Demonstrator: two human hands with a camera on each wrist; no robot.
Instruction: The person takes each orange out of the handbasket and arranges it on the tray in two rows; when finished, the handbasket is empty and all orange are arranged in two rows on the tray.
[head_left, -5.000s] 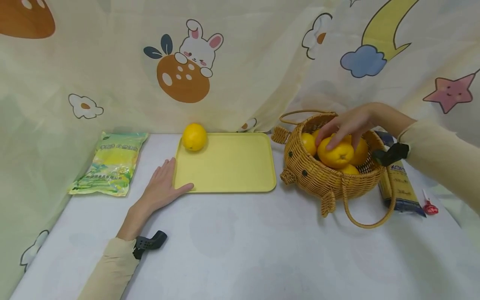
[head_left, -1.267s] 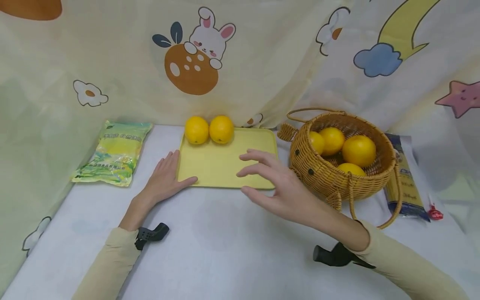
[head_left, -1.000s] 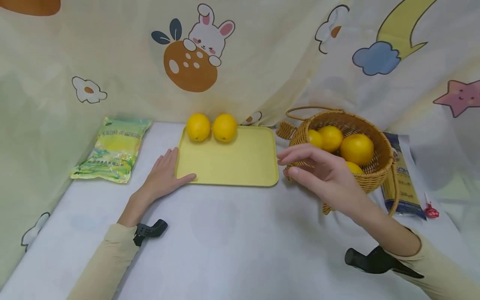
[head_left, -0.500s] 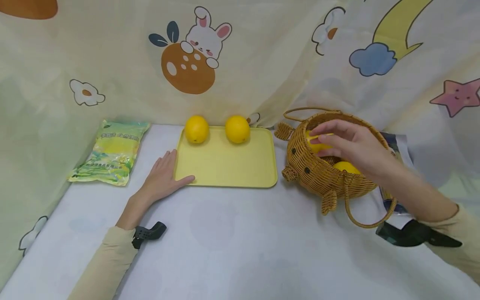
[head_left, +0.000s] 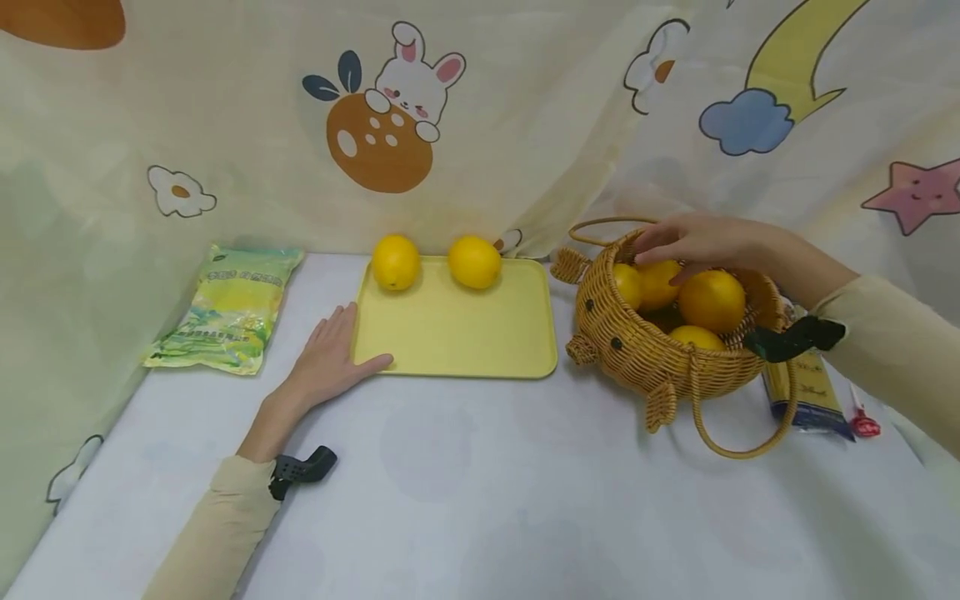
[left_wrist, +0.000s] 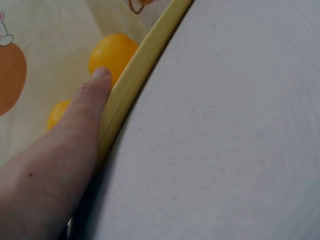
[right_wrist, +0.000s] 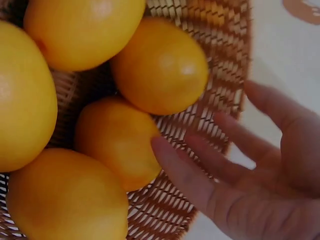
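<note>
My left hand [head_left: 322, 358] lies flat at the left front corner of the yellow tray [head_left: 457, 333], fingers straight along its side. In the left wrist view, its thumb [left_wrist: 92, 102] extends along the tray's rim. Two oranges stand apart at the tray's back: a left orange [head_left: 396, 262] and a right orange [head_left: 475, 262]. Over the wicker basket [head_left: 645, 350] hovers my right hand [head_left: 697, 240], holding nothing. The right wrist view shows its fingers spread, one fingertip close to an orange [right_wrist: 117, 142]; whether they touch I cannot tell. Several oranges [head_left: 712, 300] fill the basket.
A green and yellow packet [head_left: 228, 308] lies left of the tray. Behind the basket's right side is a blue and gold packet [head_left: 810, 392], with a red lollipop [head_left: 865, 423] beside it. A printed curtain [head_left: 525, 125] hangs along the back table edge.
A second orange has come from the basket onto the tray and rolled rightward, away from the first. My right hand let it go and went back over the basket. The left hand stayed put.
</note>
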